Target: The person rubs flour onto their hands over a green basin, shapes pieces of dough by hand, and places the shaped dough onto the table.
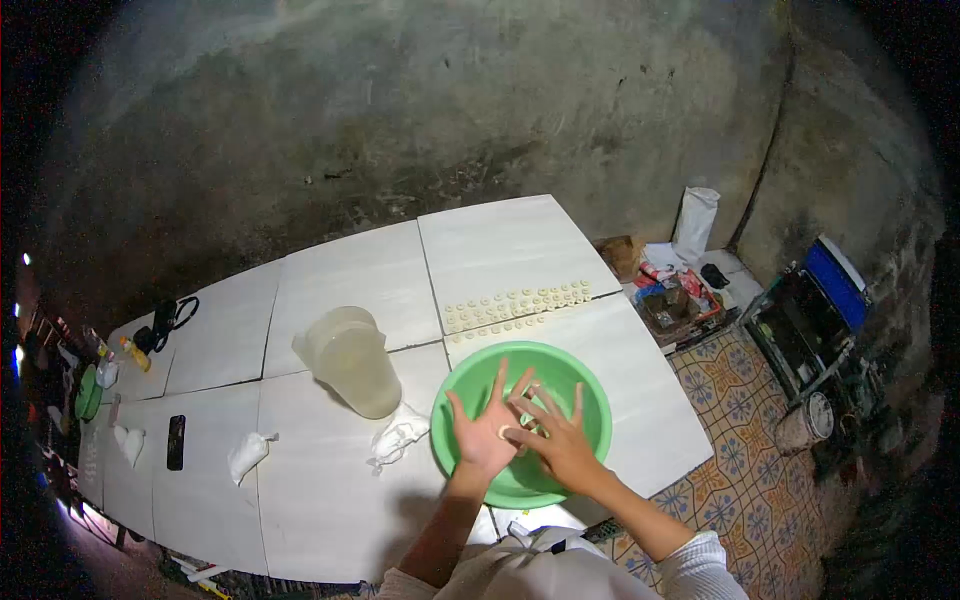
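Note:
My left hand point(486, 436) is palm up over a green basin point(452, 395), its fingers spread. A small pale dough-like piece point(503, 432) rests on that palm. My right hand point(556, 440) reaches across from the right with its fingers apart, and its thumb touches the piece or lies right beside it. Behind the basin, rows of several small pale round pieces point(517, 309) sit on the white tabletop point(490, 240). My hands hide most of what is inside the basin.
A translucent plastic pitcher point(352, 362) and a crumpled white bag point(400, 436) stand left of the basin. Farther left are another white bag point(250, 456), a dark phone point(176, 442) and a yellow bottle point(135, 353). A bucket point(805, 422) stands on the tiled floor at right.

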### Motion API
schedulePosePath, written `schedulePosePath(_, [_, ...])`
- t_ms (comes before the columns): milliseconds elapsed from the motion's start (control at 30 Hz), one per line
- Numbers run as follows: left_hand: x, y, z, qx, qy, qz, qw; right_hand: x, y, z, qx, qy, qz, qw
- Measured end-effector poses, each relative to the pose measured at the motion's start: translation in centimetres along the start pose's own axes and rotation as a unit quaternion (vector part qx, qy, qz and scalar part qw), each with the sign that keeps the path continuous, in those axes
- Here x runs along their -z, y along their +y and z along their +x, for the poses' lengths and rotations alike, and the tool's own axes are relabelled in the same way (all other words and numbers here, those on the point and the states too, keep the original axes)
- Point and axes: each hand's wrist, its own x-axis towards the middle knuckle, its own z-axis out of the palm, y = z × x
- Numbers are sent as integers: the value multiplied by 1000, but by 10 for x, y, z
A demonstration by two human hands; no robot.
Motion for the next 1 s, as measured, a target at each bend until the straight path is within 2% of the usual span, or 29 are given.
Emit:
schedulePosePath(33, [14, -1, 1, 14, -4, -30, 999, 2, 2, 0, 3, 10, -19, 1000])
schedulePosePath(167, [9, -2, 5, 7, 8, -6, 1000, -6, 5, 3, -4, 41, -25, 999])
schedulePosePath(267, [11, -2, 8, 5, -1, -31, 999, 4, 5, 1, -23, 9, 8, 1000])
schedulePosePath(333, [18, -7, 8, 7, -2, -4, 1000, -1, 7, 1, -37, 12, -8, 999])
schedulePosePath(400, [18, -9, 11, 10, 6, -56, 998, -8, 3, 1, -37, 35, -8, 999])
schedulePosePath(467, [17, -7, 10, 1, 10, -27, 1000, -9, 4, -1, -22, 33, -1, 999])
schedulePosePath(533, [30, -7, 8, 16, -16, -47, 999, -10, 5, -3, -65, 36, 24, 997])
schedulePosePath(567, [27, -8, 8, 19, -13, -52, 998, -10, 5, -1, -64, 48, -9, 997])
schedulePosePath(667, [4, -3, 8, 1, 11, -41, 999, -14, 2, -1, -54, 69, 14, 996])
schedulePosePath(733, [23, -5, 9, 6, -12, -63, 998, -11, 3, -3, -53, 71, 25, 996])
schedulePosePath(800, [26, -10, 8, 30, -74, -204, 976, -6, 3, -3, -76, 76, 0, 994])
schedulePosePath(833, [26, -12, 8, 27, -30, -143, 989, -6, 3, -3, -69, 95, 9, 993])
schedulePosePath(867, [26, -13, 10, 28, -31, -143, 989, -5, 3, -5, -69, 95, 8, 993])
schedulePosePath(933, [29, -13, 9, 38, -110, -232, 966, -7, 0, -11, -84, 71, 23, 994])
schedulePosePath(967, [27, -15, 10, 18, -29, -95, 995, -8, 2, -13, -85, 72, 26, 993])
schedulePosePath(1000, [25, -16, 9, 17, -28, -95, 995, -9, 2, -13, -85, 71, 26, 993])
